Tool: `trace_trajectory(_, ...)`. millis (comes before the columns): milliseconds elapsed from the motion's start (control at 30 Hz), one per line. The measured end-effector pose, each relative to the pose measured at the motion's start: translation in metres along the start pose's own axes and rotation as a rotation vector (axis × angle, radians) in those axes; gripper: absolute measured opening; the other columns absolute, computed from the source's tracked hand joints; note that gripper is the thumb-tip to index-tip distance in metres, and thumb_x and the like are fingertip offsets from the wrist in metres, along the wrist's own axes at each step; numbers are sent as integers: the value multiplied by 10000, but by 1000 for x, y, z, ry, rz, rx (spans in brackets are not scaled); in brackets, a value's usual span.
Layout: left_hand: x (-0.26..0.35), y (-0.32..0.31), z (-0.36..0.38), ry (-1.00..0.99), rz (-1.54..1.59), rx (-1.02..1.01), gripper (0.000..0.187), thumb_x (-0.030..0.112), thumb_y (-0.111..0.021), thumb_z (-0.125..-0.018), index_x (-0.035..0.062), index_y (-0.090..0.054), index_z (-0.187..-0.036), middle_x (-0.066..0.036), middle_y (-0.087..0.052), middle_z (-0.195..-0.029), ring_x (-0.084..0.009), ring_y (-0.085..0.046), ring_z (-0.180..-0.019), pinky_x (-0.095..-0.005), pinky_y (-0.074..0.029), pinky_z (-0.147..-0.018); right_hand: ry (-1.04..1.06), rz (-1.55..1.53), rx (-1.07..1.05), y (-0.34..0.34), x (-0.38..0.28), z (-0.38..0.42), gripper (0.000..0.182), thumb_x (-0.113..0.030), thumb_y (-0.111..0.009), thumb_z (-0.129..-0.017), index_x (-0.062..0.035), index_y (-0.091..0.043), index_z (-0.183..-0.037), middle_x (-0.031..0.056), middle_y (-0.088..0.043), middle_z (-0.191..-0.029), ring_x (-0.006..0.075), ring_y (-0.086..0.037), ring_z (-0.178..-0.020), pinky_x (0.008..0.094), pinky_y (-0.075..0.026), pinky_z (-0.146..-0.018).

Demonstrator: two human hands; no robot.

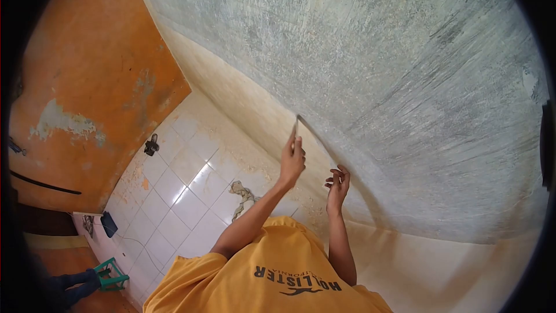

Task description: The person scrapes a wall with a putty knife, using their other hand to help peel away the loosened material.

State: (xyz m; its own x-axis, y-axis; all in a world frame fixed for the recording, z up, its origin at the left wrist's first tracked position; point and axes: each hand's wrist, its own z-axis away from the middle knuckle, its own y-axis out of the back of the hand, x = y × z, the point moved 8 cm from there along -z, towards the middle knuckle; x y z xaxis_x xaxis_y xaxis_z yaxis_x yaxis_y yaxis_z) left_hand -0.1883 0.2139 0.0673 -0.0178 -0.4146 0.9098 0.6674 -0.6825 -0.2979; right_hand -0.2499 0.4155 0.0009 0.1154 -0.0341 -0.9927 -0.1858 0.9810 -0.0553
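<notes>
My left hand (293, 161) is closed round a slim scraper (294, 127), most of its handle hidden in my fingers. Its dark tip meets the wall where the rough grey surface (359, 81) borders the cream band (249, 95) below. Lower and to the right, my right hand (338, 188) is raised beside the wall with loosely bent, parted fingers and nothing in it. Its fingertips come close to the grey edge.
An orange wall (92, 69) with peeling patches stands at the left. On the white tiled floor (168, 197) lie a crumpled cloth (240, 194), a small dark object (152, 145) and scattered flakes. Beside a green stool (113, 275), another person's legs (78, 286) show at lower left.
</notes>
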Motion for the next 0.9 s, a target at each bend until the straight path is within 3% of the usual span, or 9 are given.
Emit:
trace_trajectory(67, -3, -12, 11, -16, -13, -60, 532, 352, -445, -1117, 272, -324, -1629, 63, -374, -653, -42, -355, -524, -229, -354, -449, -40, 18, 16, -4, 3, 3, 311, -152, -513, -1057, -68, -527, -1357, 49, -651, -1124, 119, -602, -796, 269, -504, -694)
trace_trajectory(167, 7, 3, -10, -31, -20, 88, 535, 346, -440, -1118, 266, -316, -1632, 64, -371, -653, -44, -353, -523, -230, -360, -453, -57, 28, 6, -10, 0, 9, 304, -147, -510, -1057, -70, -530, -1351, 50, -653, -1115, 119, -601, -795, 269, -503, -693)
trace_trajectory(200, 7, 4, -11, -10, 37, -1, 541, 346, -442, -1117, 273, -304, -1635, 60, -375, -654, -45, -358, -524, -229, -361, -453, -60, 26, -1, -10, -2, 12, 302, -145, -509, -1057, -70, -531, -1348, 49, -654, -1111, 120, -600, -794, 269, -503, -693)
trace_trajectory(300, 1, 5, -10, 14, 8, 28, 549, 351, -448, -1116, 276, -294, -1638, 61, -376, -654, -46, -356, -522, -230, -358, -450, -40, 6, -15, -6, 5, 19, 288, -147, -515, -1058, -73, -536, -1335, 47, -658, -1099, 117, -599, -789, 266, -501, -686)
trace_trajectory(400, 0, -10, 8, -30, -6, -51, 539, 390, -466, -1109, 267, -340, -1619, 77, -365, -670, -29, -336, -520, -209, -292, -430, -94, 18, 7, -4, 16, 24, 283, -112, -510, -1053, -55, -519, -1330, 38, -647, -1073, 113, -594, -776, 262, -489, -664)
trace_trajectory(900, 9, 8, -10, 16, 57, -6, 563, 402, -471, -1107, 246, -321, -1626, 80, -335, -643, -34, -325, -513, -207, -285, -430, -41, 10, -33, 3, 7, 36, 283, -133, -509, -1055, -45, -518, -1324, 53, -647, -1070, 126, -599, -786, 266, -495, -669)
